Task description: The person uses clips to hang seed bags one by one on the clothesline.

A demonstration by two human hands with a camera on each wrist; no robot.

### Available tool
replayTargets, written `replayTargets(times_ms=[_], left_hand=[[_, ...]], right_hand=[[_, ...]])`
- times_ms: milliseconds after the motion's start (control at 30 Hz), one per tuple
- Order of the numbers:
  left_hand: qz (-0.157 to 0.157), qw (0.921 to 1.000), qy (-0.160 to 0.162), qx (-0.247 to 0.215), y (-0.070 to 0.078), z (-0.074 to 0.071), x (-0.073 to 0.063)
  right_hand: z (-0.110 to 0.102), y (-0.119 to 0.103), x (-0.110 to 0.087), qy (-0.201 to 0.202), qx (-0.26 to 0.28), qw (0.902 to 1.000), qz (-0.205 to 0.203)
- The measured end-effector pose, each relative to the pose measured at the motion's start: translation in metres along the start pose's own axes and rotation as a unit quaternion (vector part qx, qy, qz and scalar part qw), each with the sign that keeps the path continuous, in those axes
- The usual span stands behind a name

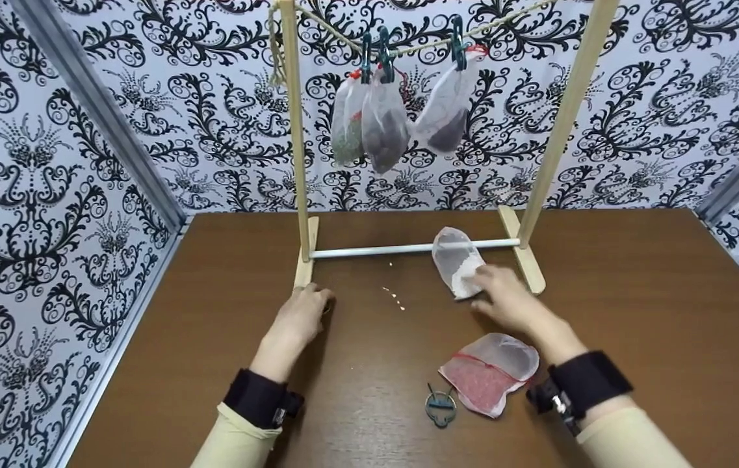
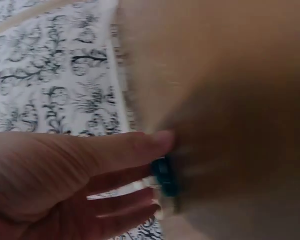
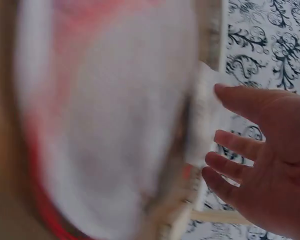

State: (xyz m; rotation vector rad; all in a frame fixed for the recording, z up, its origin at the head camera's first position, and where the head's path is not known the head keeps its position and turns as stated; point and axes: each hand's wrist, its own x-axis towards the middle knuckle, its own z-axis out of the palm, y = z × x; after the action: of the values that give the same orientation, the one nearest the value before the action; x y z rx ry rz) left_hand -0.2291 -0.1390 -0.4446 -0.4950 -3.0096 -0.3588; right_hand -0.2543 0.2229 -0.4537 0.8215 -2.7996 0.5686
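Note:
Near the left foot of the wooden stand, my left hand pinches a dark green clip between thumb and fingers. My right hand reaches to a white mesh bag with white contents, lying across the stand's white bar. Its fingertips are right at the bag's edge, and in the right wrist view the fingers are spread apart from the thumb. Closer to me lies a mesh bag with pink contents and a red drawstring. Beside it is a green clip with a ring-shaped spring.
Three filled mesh bags hang by green clips from a rope; one is a dark-filled bag. The wooden stand's posts rise on both sides, joined low by a white bar. Several pale bits lie on the brown table.

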Motion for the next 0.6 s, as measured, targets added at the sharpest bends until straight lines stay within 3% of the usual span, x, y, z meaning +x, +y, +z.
replayTargets(times_ms=[100, 167, 400, 533, 600], left_hand=[[0.001, 0.9997, 0.019, 0.016, -0.004, 0.007, 0.001], [-0.003, 0.9998, 0.013, 0.013, -0.004, 0.009, 0.002], [-0.014, 0.9962, -0.065, -0.056, 0.002, 0.014, 0.006], [0.006, 0.9924, -0.037, -0.117, 0.020, 0.013, 0.009], [0.030, 0.9867, -0.011, -0.159, 0.035, 0.010, 0.011]], right_hand=[[0.009, -0.011, -0.010, -0.011, -0.033, 0.9994, 0.007], [0.010, -0.019, -0.015, -0.012, -0.047, 0.9987, 0.012], [0.008, -0.047, -0.033, -0.057, -0.026, 0.9979, 0.016], [0.007, -0.060, -0.038, -0.068, -0.004, 0.9976, 0.011], [0.008, -0.065, -0.039, -0.066, 0.004, 0.9977, 0.012]])
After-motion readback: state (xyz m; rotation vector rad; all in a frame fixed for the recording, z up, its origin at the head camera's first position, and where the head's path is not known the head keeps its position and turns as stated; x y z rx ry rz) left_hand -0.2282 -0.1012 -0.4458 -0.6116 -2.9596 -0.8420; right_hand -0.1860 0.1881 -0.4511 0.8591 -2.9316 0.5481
